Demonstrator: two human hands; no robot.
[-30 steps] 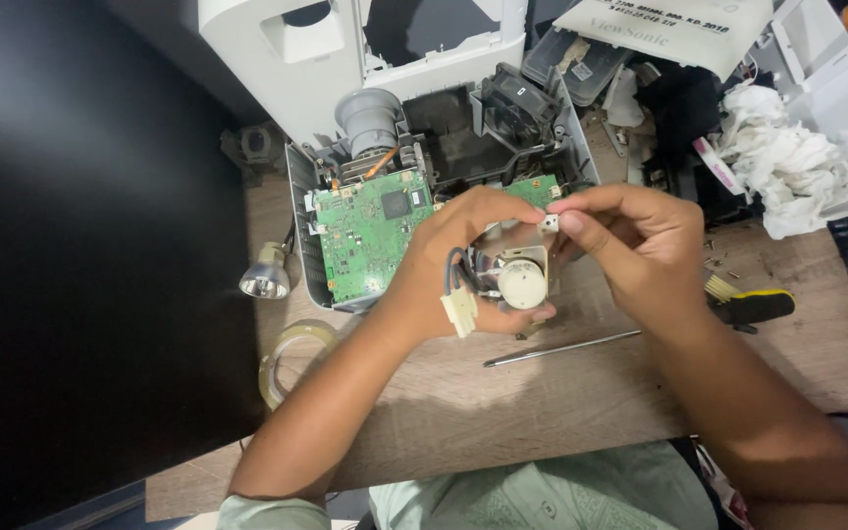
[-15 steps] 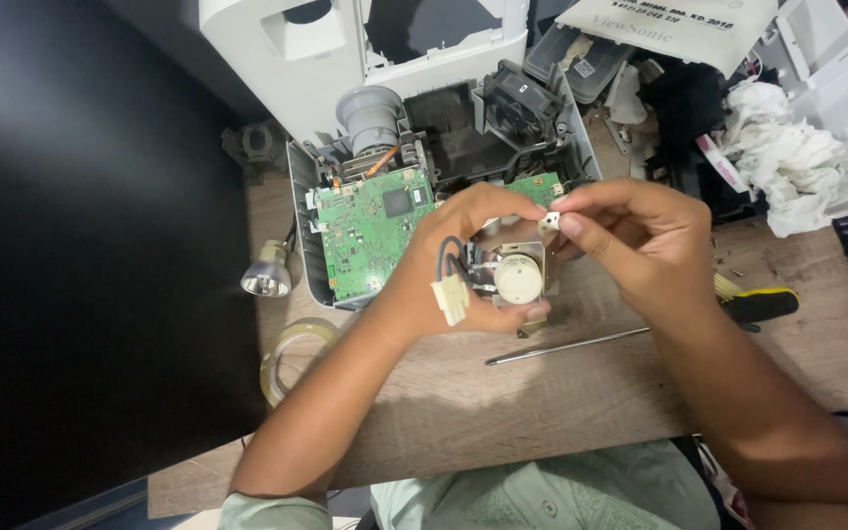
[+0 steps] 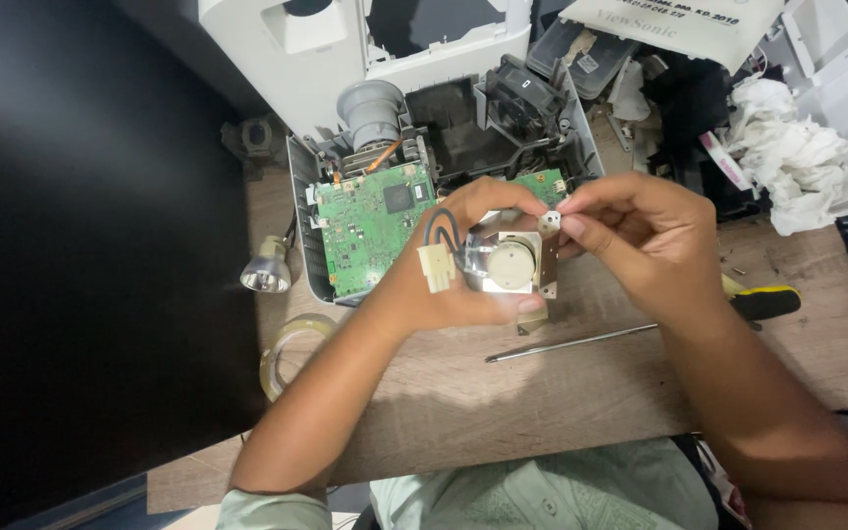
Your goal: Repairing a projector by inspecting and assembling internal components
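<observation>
My left hand (image 3: 449,265) grips a small metal lamp module (image 3: 512,265) with a round pale face, held above the table edge. A black cable with a cream plug (image 3: 436,267) loops off the module over my left fingers. My right hand (image 3: 640,240) pinches a tiny white piece (image 3: 550,222) at the module's top right corner. Just behind both hands lies an opened projector chassis (image 3: 444,186) with a green circuit board (image 3: 370,226) and a grey lens barrel (image 3: 370,108).
A screwdriver with a long metal shaft (image 3: 571,344) and black-yellow handle (image 3: 763,302) lies on the wooden table (image 3: 542,393). A reflector bulb (image 3: 267,270) and tape roll (image 3: 287,353) sit at left. White housing parts (image 3: 326,49) and crumpled tissue (image 3: 797,167) crowd the back.
The cream plug and cable have shifted slightly up over my left fingers. Both hands stay on the module almost in place.
</observation>
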